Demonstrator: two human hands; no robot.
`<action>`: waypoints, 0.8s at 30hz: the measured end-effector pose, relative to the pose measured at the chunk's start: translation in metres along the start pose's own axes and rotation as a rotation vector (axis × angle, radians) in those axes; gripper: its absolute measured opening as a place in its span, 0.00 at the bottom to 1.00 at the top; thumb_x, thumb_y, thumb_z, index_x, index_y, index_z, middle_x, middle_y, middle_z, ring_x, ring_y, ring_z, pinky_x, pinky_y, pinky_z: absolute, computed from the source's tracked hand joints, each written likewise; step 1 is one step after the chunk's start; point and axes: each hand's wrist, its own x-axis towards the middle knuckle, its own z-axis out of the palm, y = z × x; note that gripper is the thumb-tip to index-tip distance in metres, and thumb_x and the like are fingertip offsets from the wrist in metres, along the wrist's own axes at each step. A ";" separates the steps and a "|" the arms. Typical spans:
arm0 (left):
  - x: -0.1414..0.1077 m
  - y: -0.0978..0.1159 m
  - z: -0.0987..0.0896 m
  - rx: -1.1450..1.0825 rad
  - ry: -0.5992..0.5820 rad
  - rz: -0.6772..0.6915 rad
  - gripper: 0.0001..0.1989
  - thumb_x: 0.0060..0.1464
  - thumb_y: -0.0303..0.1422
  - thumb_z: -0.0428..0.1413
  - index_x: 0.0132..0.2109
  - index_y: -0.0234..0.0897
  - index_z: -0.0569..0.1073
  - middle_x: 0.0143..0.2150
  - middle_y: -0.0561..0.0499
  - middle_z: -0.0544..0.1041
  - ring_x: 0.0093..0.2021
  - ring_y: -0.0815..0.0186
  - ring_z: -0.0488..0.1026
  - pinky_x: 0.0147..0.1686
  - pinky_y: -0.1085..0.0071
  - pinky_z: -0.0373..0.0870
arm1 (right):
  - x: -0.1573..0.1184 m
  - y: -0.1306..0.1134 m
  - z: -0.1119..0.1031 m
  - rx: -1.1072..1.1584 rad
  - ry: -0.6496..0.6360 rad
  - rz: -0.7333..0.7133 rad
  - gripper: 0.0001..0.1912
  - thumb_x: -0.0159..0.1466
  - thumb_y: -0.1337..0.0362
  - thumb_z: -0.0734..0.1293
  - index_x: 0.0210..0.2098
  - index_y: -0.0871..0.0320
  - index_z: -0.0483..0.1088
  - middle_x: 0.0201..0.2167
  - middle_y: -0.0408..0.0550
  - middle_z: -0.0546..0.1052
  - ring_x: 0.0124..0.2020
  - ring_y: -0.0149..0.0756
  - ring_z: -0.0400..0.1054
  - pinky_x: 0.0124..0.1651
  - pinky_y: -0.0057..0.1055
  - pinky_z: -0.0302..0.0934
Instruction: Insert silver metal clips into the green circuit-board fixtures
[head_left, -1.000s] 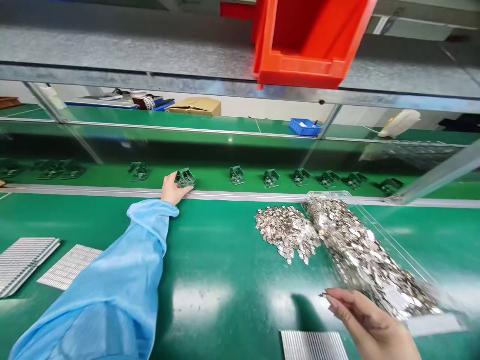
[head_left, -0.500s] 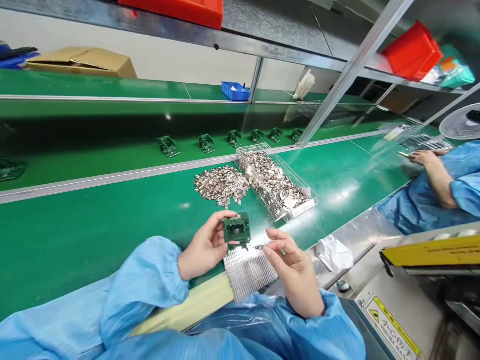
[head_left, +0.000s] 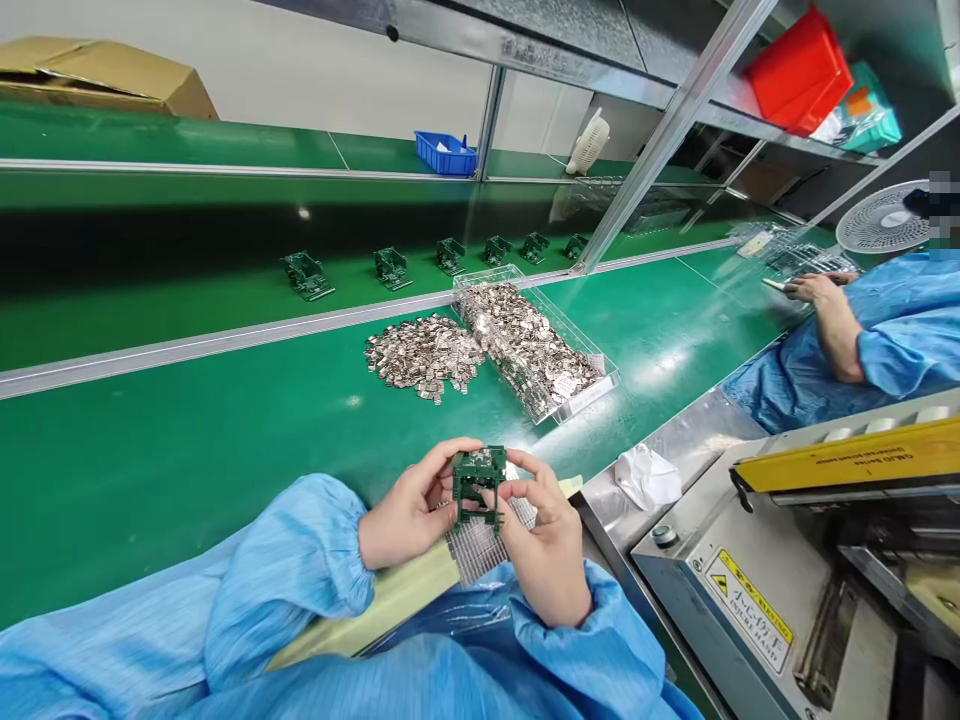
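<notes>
One green circuit-board assembly (head_left: 480,463) is held up between the two hands, its open frame facing the wearer, above a silvery gridded sheet (head_left: 474,556). The left hand (head_left: 409,512) is clamped on its left side, thumb in front and fingers along the upper edge. The right hand (head_left: 546,540) touches its right side, the thumb reaching in at the frame's opening and a finger near the top corner; whether those fingertips pinch the frame or a small piece, I cannot tell.

Six similar assemblies (head_left: 391,268) stand in a row on the green strip (head_left: 187,300) beyond the metal rail, the farthest beside the slanting post (head_left: 660,150). Nearer lie one loose heap of small metal pieces (head_left: 426,352), too many to count, and, just to its right, one clear plastic tray (head_left: 581,402) filled with more. Farther back sits one blue bin (head_left: 446,155). At the right, a co-worker's hand (head_left: 817,288) is near one round fan (head_left: 885,218).
</notes>
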 end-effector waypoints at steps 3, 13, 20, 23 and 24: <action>-0.002 -0.002 0.000 0.005 -0.011 0.001 0.25 0.58 0.28 0.56 0.61 0.42 0.60 0.47 0.47 0.74 0.43 0.66 0.76 0.44 0.73 0.73 | -0.001 0.002 0.003 -0.021 0.023 -0.020 0.05 0.60 0.64 0.69 0.27 0.54 0.74 0.49 0.52 0.74 0.52 0.45 0.67 0.56 0.43 0.58; -0.008 -0.002 0.002 0.385 0.071 0.042 0.18 0.63 0.35 0.51 0.59 0.41 0.64 0.37 0.50 0.76 0.32 0.67 0.72 0.31 0.74 0.68 | -0.005 0.002 0.010 0.012 0.093 -0.017 0.07 0.59 0.64 0.69 0.25 0.55 0.72 0.39 0.50 0.75 0.43 0.41 0.70 0.46 0.37 0.64; -0.012 -0.001 0.007 0.404 0.129 -0.012 0.17 0.62 0.35 0.51 0.57 0.43 0.64 0.38 0.50 0.76 0.33 0.66 0.72 0.31 0.73 0.67 | -0.011 0.008 0.019 0.267 0.088 0.156 0.06 0.57 0.62 0.70 0.28 0.57 0.69 0.30 0.46 0.74 0.33 0.35 0.68 0.37 0.31 0.65; -0.013 0.000 0.008 0.411 0.143 -0.031 0.17 0.62 0.33 0.50 0.57 0.43 0.64 0.34 0.52 0.75 0.30 0.67 0.71 0.28 0.73 0.66 | -0.012 0.009 0.022 0.359 0.097 0.199 0.08 0.55 0.62 0.71 0.25 0.57 0.69 0.27 0.45 0.73 0.31 0.35 0.68 0.35 0.30 0.66; -0.013 0.000 0.009 0.411 0.148 -0.032 0.17 0.61 0.33 0.51 0.57 0.43 0.64 0.33 0.52 0.75 0.29 0.67 0.71 0.28 0.73 0.65 | -0.012 0.009 0.023 0.376 0.103 0.207 0.09 0.55 0.61 0.72 0.24 0.57 0.68 0.27 0.45 0.74 0.31 0.35 0.68 0.34 0.30 0.66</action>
